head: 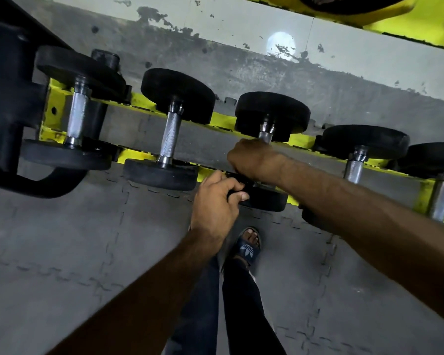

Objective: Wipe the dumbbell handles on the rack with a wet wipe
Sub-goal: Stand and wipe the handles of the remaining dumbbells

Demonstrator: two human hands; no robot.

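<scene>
- The right grip (254, 160) is curling tightly round the handle (265, 136) of the middle dumbbell (272, 114), at frame centre.
- The left grip (215, 203) is clutching that dumbbell's near plate (267, 198), just below.
- The dumbbell is lying across the yellow rack (223, 121), between neighbouring dumbbells.

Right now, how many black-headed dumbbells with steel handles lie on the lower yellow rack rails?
5. The far-left dumbbell, second dumbbell, middle dumbbell held by left hand and right hand, fourth dumbbell, right-edge dumbbell. Others may be hidden beyond the frame.
</scene>
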